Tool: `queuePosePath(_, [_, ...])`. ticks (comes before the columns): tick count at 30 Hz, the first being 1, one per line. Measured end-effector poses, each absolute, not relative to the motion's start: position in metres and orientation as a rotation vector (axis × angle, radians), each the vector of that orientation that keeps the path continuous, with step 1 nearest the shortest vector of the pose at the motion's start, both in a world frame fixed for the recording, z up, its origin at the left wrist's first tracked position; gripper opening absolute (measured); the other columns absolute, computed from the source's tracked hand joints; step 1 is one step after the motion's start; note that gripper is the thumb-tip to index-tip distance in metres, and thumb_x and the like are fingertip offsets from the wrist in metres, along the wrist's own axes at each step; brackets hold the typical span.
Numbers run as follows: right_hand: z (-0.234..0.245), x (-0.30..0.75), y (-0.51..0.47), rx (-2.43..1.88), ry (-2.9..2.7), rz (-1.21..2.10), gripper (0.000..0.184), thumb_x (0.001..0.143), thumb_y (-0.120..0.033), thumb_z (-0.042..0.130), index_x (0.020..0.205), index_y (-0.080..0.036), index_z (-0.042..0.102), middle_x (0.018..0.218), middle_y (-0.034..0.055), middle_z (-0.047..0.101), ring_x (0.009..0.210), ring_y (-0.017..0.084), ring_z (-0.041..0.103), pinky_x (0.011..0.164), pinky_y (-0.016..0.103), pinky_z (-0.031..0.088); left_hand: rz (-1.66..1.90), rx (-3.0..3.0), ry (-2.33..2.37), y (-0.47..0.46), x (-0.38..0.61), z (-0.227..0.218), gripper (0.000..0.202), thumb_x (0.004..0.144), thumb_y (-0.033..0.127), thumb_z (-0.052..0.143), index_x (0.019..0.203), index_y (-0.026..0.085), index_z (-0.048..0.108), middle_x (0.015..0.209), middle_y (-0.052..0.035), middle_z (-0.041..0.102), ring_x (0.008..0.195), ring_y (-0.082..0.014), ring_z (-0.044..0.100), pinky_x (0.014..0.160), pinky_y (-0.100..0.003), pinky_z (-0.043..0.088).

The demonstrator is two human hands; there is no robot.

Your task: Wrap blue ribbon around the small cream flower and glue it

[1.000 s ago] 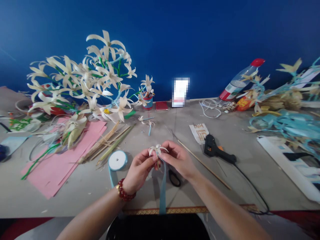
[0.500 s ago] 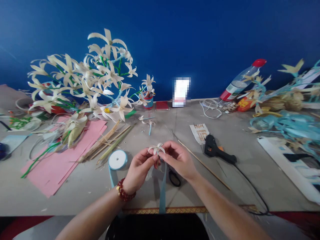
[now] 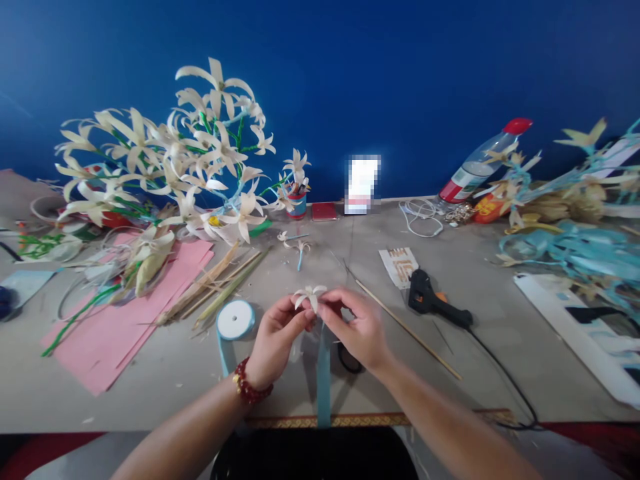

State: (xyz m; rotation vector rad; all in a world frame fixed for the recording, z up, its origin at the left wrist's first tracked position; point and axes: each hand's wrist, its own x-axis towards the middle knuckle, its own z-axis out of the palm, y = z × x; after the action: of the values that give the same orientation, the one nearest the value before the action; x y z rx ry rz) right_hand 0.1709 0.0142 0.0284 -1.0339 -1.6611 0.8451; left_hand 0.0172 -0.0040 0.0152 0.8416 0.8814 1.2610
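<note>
While both my hands meet over the near middle of the grey table (image 3: 200, 393), one cream-white flower with narrow pointed petals (image 3: 311, 296) sits between them. My left hand (image 3: 280, 333), a band of dark red beads (image 3: 250, 387) round its wrist, has thumb and fingertips pinched together at the flower's base. My right hand (image 3: 357, 327) is clamped on the flower's other side, thumb and fingers closed in. I count about five petals, spreading outward, with one bending down towards me. The flower's long axis stands roughly upright, its open end up and its base down among my fingers, which hide the stem.

One flat strip of pale blue ribbon (image 3: 324, 380) hangs from beneath my right fingers towards the table's near edge. One round white-faced roll of blue ribbon (image 3: 239, 319) is near my left hand. One black loop handle (image 3: 342, 362) shows just below my right hand, partly covered by it. Beyond my hands lie two small white flowers on pale blue stems (image 3: 300, 249). To my right are one thin brown stick (image 3: 410, 331) and one black glue gun with a cable (image 3: 433, 299).
</note>
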Motion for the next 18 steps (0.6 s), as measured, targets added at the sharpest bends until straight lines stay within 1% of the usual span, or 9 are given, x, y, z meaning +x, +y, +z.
queuePosePath(3, [0.0268,0.1694,0.0149,-1.024,-1.598,0.922,0.01,0.088,-0.03,0.065,0.084,-0.022,0.069,0.077,0.0025,0.068,0.067,0.016,0.061,0.063,0.029,0.048,1.272,0.833,0.877,-0.0045,0.0163,0.014,0.01,0.079,0.023,0.075,0.079,0.017,0.068,0.073,0.0013,0.059,0.067,-0.0098,0.05,0.065,-0.021,0.043])
queuePosePath(7, [0.0235,0.1687,0.0154,-1.021,-1.461,1.125,0.013,0.085,-0.034,0.068,0.087,-0.021,0.07,0.072,0.0011,0.066,0.062,0.015,0.059,0.058,0.027,0.048,1.264,0.816,0.893,-0.0061,0.0158,0.0127,0.01,0.078,0.025,0.076,0.079,0.017,0.069,0.073,0.0011,0.06,0.068,-0.0104,0.05,0.066,-0.022,0.043])
queuePosePath(10, [0.0243,0.1689,0.0147,-0.984,-1.429,1.229,0.013,0.085,-0.033,0.067,0.088,-0.02,0.069,0.073,0.0018,0.067,0.064,0.016,0.062,0.06,0.027,0.05,1.267,0.818,0.895,-0.0068,0.0159,0.0118,0.008,0.078,0.023,0.076,0.079,0.017,0.07,0.075,0.001,0.06,0.068,-0.0098,0.05,0.067,-0.021,0.043])
queuePosePath(13, [0.0267,0.1694,0.0145,-0.967,-1.423,1.247,0.014,0.085,-0.033,0.067,0.087,-0.02,0.069,0.074,0.0025,0.067,0.065,0.016,0.063,0.062,0.028,0.051,1.27,0.826,0.876,-0.0066,0.0165,0.0109,0.007,0.079,0.023,0.075,0.079,0.017,0.07,0.074,0.0007,0.059,0.068,-0.0101,0.05,0.066,-0.021,0.044])
queuePosePath(18, [0.0295,0.1707,0.0159,-0.907,-1.447,1.234,0.01,0.084,-0.029,0.067,0.083,-0.019,0.069,0.072,0.0011,0.066,0.062,0.013,0.059,0.056,0.024,0.047,1.267,0.811,0.825,-0.0056,0.0177,0.0102,0.004,0.079,0.02,0.074,0.08,0.018,0.071,0.076,0.0009,0.06,0.071,-0.0095,0.052,0.068,-0.019,0.045])
